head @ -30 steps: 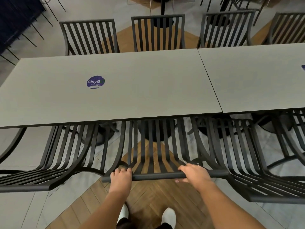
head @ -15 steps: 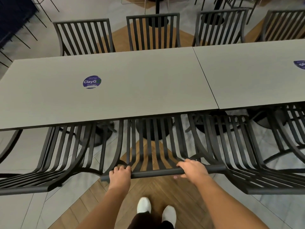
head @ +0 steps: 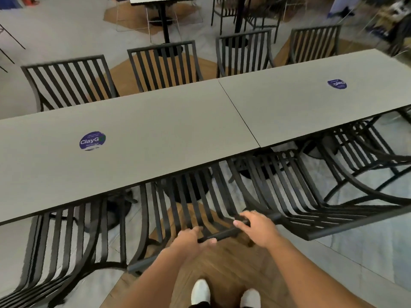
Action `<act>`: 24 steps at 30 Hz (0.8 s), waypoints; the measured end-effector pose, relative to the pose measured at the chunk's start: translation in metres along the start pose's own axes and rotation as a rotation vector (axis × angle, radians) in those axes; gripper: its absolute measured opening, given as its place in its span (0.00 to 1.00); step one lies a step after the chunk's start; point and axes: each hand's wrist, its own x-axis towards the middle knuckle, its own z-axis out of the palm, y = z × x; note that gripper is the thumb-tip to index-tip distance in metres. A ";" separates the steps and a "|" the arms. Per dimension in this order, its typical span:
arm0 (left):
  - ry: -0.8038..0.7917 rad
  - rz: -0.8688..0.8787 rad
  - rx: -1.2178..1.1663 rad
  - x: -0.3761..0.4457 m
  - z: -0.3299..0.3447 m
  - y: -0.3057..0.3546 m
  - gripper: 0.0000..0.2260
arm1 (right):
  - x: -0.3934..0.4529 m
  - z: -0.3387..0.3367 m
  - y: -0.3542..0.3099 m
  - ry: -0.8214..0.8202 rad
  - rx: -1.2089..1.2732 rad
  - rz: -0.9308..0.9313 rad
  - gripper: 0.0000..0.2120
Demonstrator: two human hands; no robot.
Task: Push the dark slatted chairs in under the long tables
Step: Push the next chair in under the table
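The dark slatted chair [head: 191, 196] faces the long grey table [head: 155, 138], seat partly under its near edge, top rail running left-low to right-high, gripped by left hand [head: 191, 240] and right hand [head: 259, 227] with fingers curled over it, above wood-and-tile floor [head: 233, 263].

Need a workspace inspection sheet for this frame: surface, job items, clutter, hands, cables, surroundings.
Surface: two grey tables butted end to end, a round sticker on each.
Job's things: middle chair partly under the table edge; neighbouring chairs either side likewise.
Clutter: nothing seen.
Grippers: left hand and right hand grip the chair's top rail.
Cables: nothing seen.
Surroundings: four slatted chairs on the far side, wood and grey floor, white shoes below.
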 end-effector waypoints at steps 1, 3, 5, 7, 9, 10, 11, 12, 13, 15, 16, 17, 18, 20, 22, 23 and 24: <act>0.008 0.017 0.003 0.004 0.001 0.013 0.41 | -0.003 -0.007 0.008 0.031 -0.008 0.014 0.23; 0.024 0.082 0.063 0.011 0.002 0.042 0.37 | -0.008 -0.020 0.028 0.091 -0.039 0.051 0.20; 0.040 0.144 0.103 0.020 0.005 0.071 0.32 | -0.015 -0.035 0.053 0.139 -0.053 0.098 0.18; 0.049 0.179 0.099 0.026 0.010 0.102 0.27 | -0.024 -0.048 0.081 0.170 -0.073 0.141 0.18; 0.056 0.219 0.101 0.027 0.019 0.135 0.23 | -0.033 -0.061 0.112 0.194 -0.088 0.170 0.17; 0.061 0.246 0.098 0.027 0.026 0.151 0.22 | -0.036 -0.068 0.128 0.203 -0.095 0.179 0.17; 0.067 0.272 0.092 0.028 0.034 0.167 0.20 | -0.039 -0.075 0.145 0.207 -0.098 0.187 0.18; 0.077 0.295 0.085 0.027 0.042 0.184 0.19 | -0.041 -0.083 0.163 0.210 -0.103 0.192 0.18; 0.086 0.309 0.072 0.029 0.051 0.200 0.18 | -0.041 -0.090 0.182 0.208 -0.116 0.194 0.18; 0.098 0.319 0.044 0.032 0.072 0.231 0.18 | -0.043 -0.106 0.219 0.202 -0.135 0.192 0.17; 0.101 0.318 0.036 0.033 0.084 0.245 0.18 | -0.044 -0.113 0.237 0.197 -0.137 0.186 0.17; 0.108 0.318 0.035 0.034 0.095 0.260 0.19 | -0.045 -0.120 0.253 0.193 -0.137 0.178 0.17; 0.119 0.315 0.045 0.034 0.106 0.274 0.18 | -0.046 -0.126 0.268 0.182 -0.136 0.172 0.17; 0.143 0.306 0.061 0.035 0.127 0.297 0.17 | -0.050 -0.136 0.296 0.157 -0.137 0.150 0.18; 0.161 0.279 0.042 0.036 0.147 0.320 0.17 | -0.053 -0.146 0.325 0.134 -0.139 0.124 0.19; 0.167 0.259 0.033 0.036 0.157 0.329 0.18 | -0.054 -0.150 0.337 0.126 -0.138 0.114 0.19; 0.168 0.240 0.033 0.036 0.165 0.338 0.19 | -0.054 -0.156 0.349 0.121 -0.134 0.106 0.19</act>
